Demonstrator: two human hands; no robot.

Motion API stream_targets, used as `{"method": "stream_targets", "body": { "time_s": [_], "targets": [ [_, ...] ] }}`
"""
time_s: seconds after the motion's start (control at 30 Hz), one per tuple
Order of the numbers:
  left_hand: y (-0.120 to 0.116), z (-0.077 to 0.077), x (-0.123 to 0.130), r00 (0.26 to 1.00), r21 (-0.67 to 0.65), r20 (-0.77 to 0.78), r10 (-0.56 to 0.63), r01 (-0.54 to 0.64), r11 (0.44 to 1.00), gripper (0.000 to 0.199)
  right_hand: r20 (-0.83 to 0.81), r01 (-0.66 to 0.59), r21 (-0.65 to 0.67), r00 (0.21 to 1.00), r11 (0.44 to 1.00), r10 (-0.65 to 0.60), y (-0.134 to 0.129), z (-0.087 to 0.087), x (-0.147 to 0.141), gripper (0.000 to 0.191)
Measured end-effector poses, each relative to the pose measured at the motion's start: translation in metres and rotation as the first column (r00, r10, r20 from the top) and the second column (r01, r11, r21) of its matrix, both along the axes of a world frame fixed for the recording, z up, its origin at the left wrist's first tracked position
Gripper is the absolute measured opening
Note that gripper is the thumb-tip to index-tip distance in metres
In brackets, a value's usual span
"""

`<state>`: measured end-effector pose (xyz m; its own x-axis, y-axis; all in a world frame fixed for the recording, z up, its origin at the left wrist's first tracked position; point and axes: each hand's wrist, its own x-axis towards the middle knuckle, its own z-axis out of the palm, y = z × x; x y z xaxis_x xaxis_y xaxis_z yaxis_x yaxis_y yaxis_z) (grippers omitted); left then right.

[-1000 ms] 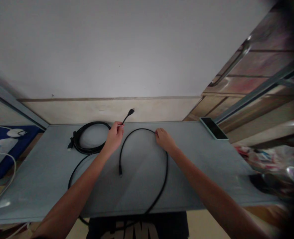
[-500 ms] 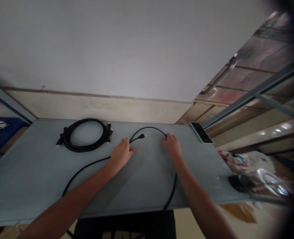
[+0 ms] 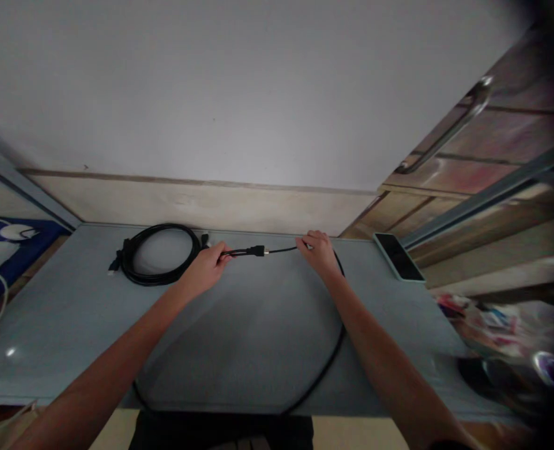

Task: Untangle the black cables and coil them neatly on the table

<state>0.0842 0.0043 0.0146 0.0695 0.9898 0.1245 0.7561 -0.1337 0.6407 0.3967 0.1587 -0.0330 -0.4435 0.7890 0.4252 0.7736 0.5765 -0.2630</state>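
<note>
Thin black cable (image 3: 281, 249) with a small inline plug (image 3: 258, 250), held straight, slack looping downward.

"How's the light in here?"

"Dim and flat, we'd say. The pale wall (image 3: 239, 94) glows brightest just above the grey tabletop (image 3: 258, 350), which has small glare spots (image 3: 9, 352) at its left."

"And the edges?"

"We see lines bending, and the right side sinks into dark blur (image 3: 553, 187)."

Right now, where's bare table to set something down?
Bare grey tabletop lies between the forearms, inside the black cable's loop; also in front of the cable coil, and between the right hand and the phone. Crowded: back edge, around left hand and coil.
</note>
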Motion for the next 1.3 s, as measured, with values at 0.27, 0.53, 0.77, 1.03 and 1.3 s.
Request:
{"method": "stream_targets", "body": {
  "time_s": [0.27,0.53,0.77,1.03,1.3],
  "targets": [
    [-0.005,0.012,0.013,0.984,-0.156,-0.002,-0.177,0.174,0.972,0.016,0.066,-0.109,-0.057,0.991,0.992,0.113,0.037,0.000,0.003,0.036],
    [0.023,-0.024,0.014,0.994,-0.186,0.091,0.066,-0.048,0.981,0.012,0.034,-0.035,-0.084,0.999,0.996,0.038,0.000,0.012,-0.025,0.038],
    [0.034,-0.041,0.005,0.994,-0.118,0.104,0.027,-0.014,0.993,0.005,-0.151,-0.394,-0.256,0.918,0.883,0.366,-0.044,0.025,-0.092,0.037],
    [0.038,-0.064,-0.009,0.919,-0.172,0.385,-0.080,0.157,0.972,0.018,-0.180,-0.116,-0.318,0.982,0.941,0.061,-0.018,0.033,-0.047,0.028],
    [0.034,-0.064,-0.007,0.942,0.052,0.294,-0.160,0.151,0.987,0.030,-0.103,0.054,-0.300,0.991,0.952,-0.088,-0.011,0.044,-0.011,0.024]
  ]
}}
